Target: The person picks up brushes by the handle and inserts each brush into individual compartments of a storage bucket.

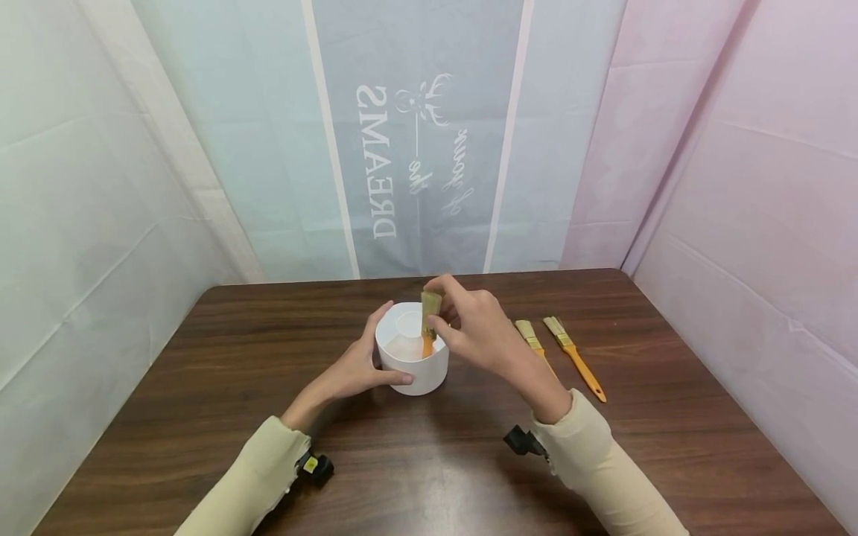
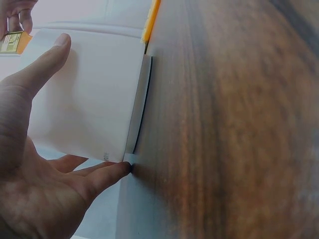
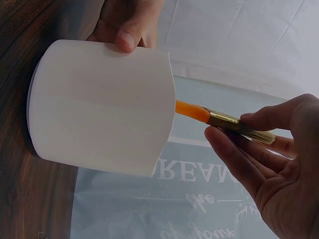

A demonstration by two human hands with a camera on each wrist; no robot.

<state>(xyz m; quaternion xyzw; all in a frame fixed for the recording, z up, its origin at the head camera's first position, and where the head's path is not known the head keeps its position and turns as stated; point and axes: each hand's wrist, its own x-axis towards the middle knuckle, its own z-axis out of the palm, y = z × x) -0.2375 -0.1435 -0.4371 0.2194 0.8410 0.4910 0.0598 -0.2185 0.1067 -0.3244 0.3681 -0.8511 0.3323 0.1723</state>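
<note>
A white round container (image 1: 427,378) with a sloping rim stands on the table. My left hand (image 1: 353,368) grips it from the left, thumb on the near side and fingers round the far side. In the right wrist view, a paintbrush (image 3: 192,110) with an orange handle and pale bristles is pinched between the thumb and fingers of my right hand (image 1: 479,327). Its bristles point up and the handle goes down into the container, where its lower end is hidden.
To the right on the dark wooden table (image 1: 415,476) lie two more paintbrushes: one (image 1: 529,335) partly hidden behind my right forearm, the other (image 1: 576,359) in full view. Hanging cloths (image 1: 429,253) enclose the table at the back and sides.
</note>
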